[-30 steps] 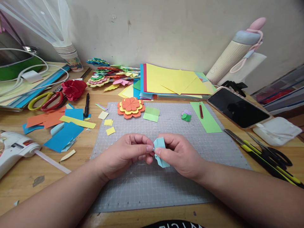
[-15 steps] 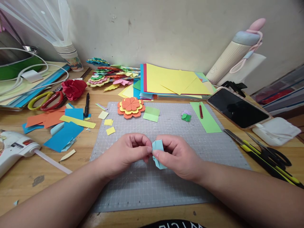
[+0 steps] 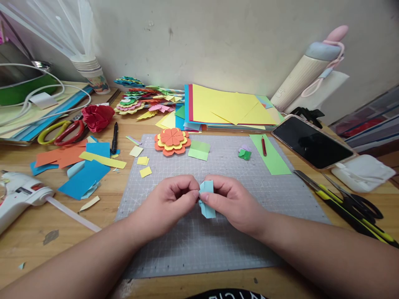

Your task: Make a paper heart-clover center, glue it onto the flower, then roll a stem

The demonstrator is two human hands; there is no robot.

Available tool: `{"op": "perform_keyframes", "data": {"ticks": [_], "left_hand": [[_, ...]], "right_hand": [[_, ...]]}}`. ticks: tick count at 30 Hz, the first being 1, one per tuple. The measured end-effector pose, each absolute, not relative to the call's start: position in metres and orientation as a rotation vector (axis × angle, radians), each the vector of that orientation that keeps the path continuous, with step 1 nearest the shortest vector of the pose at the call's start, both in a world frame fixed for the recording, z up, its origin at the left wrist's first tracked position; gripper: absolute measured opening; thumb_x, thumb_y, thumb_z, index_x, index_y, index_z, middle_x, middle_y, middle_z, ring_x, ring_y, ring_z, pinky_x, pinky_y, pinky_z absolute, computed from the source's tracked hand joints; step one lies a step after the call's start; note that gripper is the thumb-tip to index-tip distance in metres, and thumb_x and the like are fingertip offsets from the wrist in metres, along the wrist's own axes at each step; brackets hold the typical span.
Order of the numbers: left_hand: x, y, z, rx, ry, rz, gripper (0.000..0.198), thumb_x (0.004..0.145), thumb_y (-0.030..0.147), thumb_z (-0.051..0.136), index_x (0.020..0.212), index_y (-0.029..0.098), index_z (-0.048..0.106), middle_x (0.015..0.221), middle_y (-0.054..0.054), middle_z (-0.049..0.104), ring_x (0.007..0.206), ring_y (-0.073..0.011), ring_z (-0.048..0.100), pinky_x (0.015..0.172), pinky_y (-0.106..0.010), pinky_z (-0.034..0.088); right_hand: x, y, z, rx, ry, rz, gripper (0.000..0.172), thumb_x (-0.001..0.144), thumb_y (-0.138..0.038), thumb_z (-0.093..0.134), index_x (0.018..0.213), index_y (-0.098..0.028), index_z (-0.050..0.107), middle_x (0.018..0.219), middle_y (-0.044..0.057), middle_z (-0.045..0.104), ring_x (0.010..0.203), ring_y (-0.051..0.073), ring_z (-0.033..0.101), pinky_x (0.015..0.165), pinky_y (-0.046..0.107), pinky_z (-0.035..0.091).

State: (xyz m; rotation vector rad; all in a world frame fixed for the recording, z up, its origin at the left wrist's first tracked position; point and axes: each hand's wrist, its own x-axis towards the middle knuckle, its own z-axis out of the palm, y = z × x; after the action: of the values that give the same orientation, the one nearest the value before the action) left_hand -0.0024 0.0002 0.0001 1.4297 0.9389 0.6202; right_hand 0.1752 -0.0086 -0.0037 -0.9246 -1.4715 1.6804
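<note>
Both hands meet over the middle of a grey cutting mat [image 3: 193, 245]. My left hand [image 3: 168, 203] and my right hand [image 3: 232, 203] pinch a small folded light-blue paper piece [image 3: 207, 199] between fingertips, holding it just above the mat. Each hand has its fingers curled closed on the paper. Farther back on the mat lie an orange and yellow paper flower [image 3: 172, 140], a folded green paper [image 3: 199, 150], small yellow squares [image 3: 143, 165] and a tiny green and pink folded piece [image 3: 245, 152].
A glue gun [image 3: 21, 195] lies at the left with blue and orange paper scraps [image 3: 77, 166], scissors [image 3: 59, 132] and a red paper rose [image 3: 97, 116]. Sheets of coloured paper [image 3: 224, 108] are stacked at the back. At the right are a phone [image 3: 311, 141], a knife and black scissors [image 3: 355, 205].
The light-blue paper piece has been turned and shifted slightly left between the fingertips; both hands stayed over the mat's middle.
</note>
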Motion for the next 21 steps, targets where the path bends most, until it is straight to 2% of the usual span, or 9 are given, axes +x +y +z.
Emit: {"op": "perform_keyframes", "data": {"ticks": [21], "left_hand": [[0.0003, -0.0016, 0.006, 1.509, 0.984, 0.605, 0.016, 0.075, 0.022, 0.049, 0.06, 0.018, 0.048, 0.057, 0.005, 0.041, 0.058, -0.0103, 0.035, 0.055, -0.024, 0.031]], "right_hand": [[0.1744, -0.0116, -0.0039, -1.024, -1.656, 1.541, 0.023, 0.084, -0.023, 0.05, 0.063, -0.02, 0.042, 0.059, -0.005, 0.041, 0.056, 0.01, 0.036, 0.052, 0.024, 0.032]]}}
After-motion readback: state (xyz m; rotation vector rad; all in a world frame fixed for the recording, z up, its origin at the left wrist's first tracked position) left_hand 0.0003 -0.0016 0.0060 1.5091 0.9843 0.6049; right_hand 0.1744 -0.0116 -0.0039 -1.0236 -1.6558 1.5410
